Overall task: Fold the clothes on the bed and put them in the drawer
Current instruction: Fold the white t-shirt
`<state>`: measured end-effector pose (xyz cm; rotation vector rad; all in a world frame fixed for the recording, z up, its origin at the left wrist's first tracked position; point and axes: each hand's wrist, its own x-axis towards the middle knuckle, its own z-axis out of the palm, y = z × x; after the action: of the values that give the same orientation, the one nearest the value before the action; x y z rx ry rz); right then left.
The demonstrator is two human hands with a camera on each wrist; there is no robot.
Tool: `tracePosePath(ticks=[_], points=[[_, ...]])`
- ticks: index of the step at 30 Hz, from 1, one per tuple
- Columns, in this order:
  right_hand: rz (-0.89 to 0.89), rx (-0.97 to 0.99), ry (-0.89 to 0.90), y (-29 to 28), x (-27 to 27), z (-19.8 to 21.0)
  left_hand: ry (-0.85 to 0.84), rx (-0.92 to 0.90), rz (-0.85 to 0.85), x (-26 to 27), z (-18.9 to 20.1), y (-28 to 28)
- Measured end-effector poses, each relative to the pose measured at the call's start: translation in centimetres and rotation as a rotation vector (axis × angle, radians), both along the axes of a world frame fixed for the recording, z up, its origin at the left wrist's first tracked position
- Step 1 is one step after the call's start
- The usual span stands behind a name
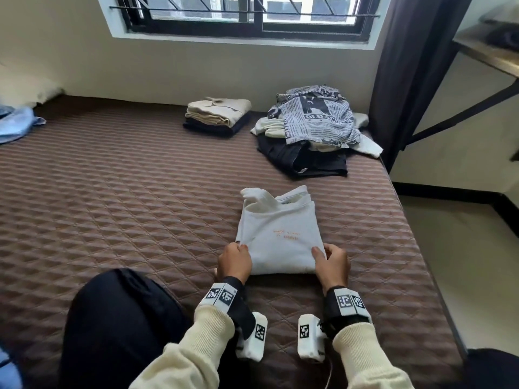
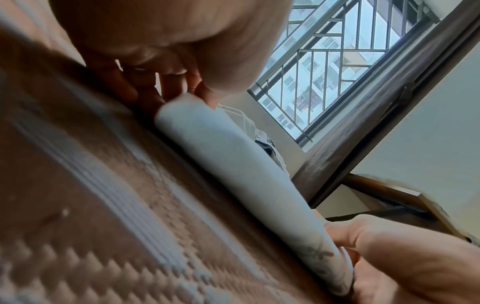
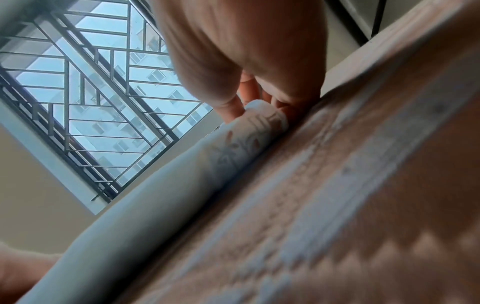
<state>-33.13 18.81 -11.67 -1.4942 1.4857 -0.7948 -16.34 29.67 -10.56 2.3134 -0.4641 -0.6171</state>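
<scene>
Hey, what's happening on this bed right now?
A person is folding laundry. Both hands, left hand and right hand, grip the near edge of a white shirt lying partly folded on the bed. A folded stack and an unfolded pile sit farther back. No drawer is in view.

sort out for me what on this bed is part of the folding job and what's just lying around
Part of the job:
- white shirt, gripped at its near fold by the left hand and right hand
- folded stack
- unfolded pile

Just lying about:
- blue cloth at the bed's left edge
- dark curtain
- window
</scene>
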Motion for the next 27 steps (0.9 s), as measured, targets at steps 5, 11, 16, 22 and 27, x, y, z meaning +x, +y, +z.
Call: tracePosePath(ticks=[5,11,16,22,27], points=[[-0.080,0.040,-0.120,0.4,0.2,-0.3,0.039,-0.023,0.042,-0.1,0.4,0.1],[-0.197,-0.015,-0.112,-1.3,0.1,2.3,-0.127,-0.128,0.061,1.4,3.6,-1.2],[-0.002,-0.115,-0.013,-4.6,-0.4,6.4,-0.171,-0.011,-0.195,5.0,6.2,-5.4],[0.188,-0.013,0.082,-9.4,1.8,6.3,-0.013,0.090,-0.348,8.4,5.6,-8.9],[0.270,0.072,0.122,-11.0,5.6,4.1,-0.153,0.117,-0.311,8.9,4.3,-11.5]])
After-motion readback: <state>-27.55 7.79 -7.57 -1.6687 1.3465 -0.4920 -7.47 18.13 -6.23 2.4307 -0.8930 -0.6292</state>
